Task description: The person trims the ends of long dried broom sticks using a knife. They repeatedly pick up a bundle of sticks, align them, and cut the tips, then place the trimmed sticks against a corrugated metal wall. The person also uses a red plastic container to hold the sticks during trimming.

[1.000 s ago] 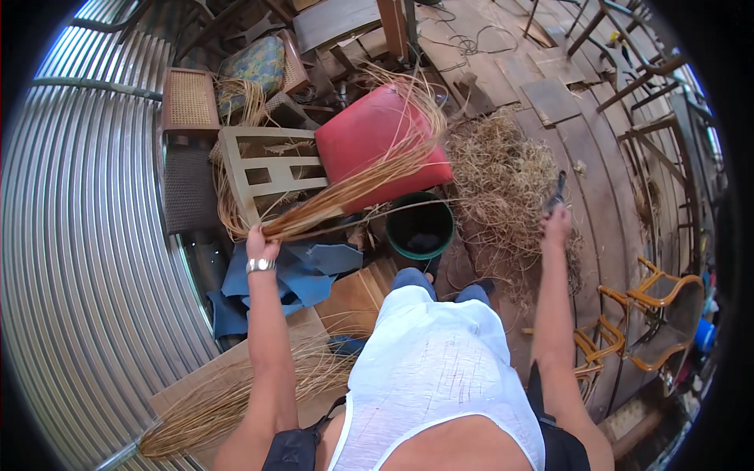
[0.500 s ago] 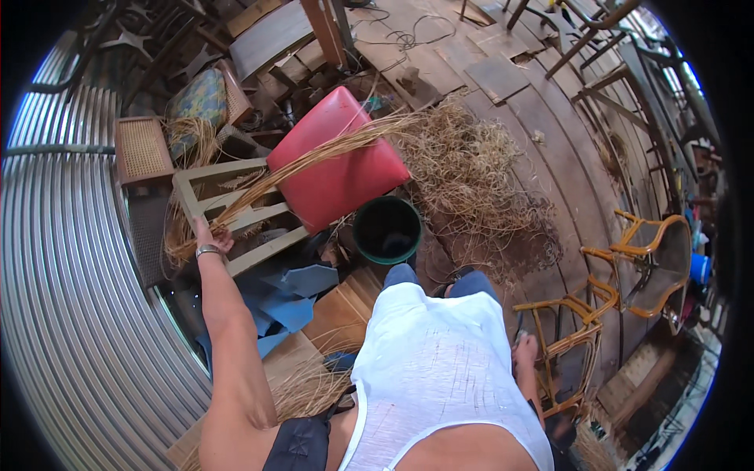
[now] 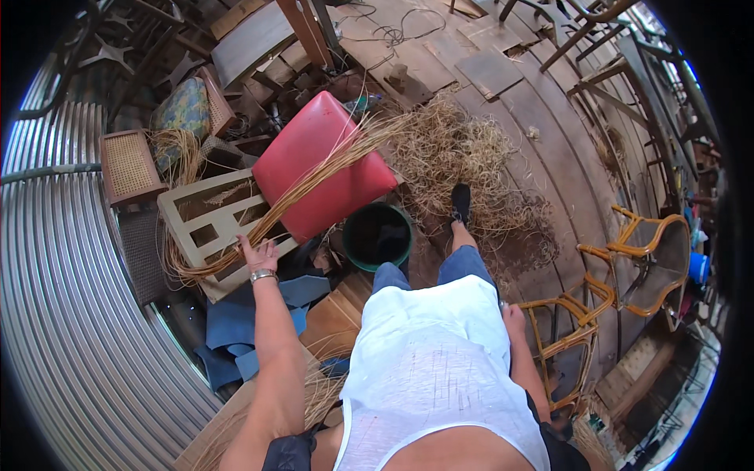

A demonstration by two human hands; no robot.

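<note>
A long bundle of thin rattan strips lies across a red padded seat and a pale wooden frame. My left hand is at the bundle's lower left part, palm up and fingers apart, not closed around the strips. My right hand hangs low at my side, beside a rattan chair frame. Its fingers are curled, and a small thing seems to stick out of them, too small to name. A dark green bucket with dark contents stands just ahead of my legs.
Tangled shavings cover the floor ahead, with my shoe at their edge. Blue sheet pieces lie at left, near corrugated metal. Another rattan chair is at right. Cables lie on the floorboards.
My left hand has moved right and its fingers have opened from the rattan bundle. My shoe has come into view on the shavings. My right hand has shifted slightly forward.
</note>
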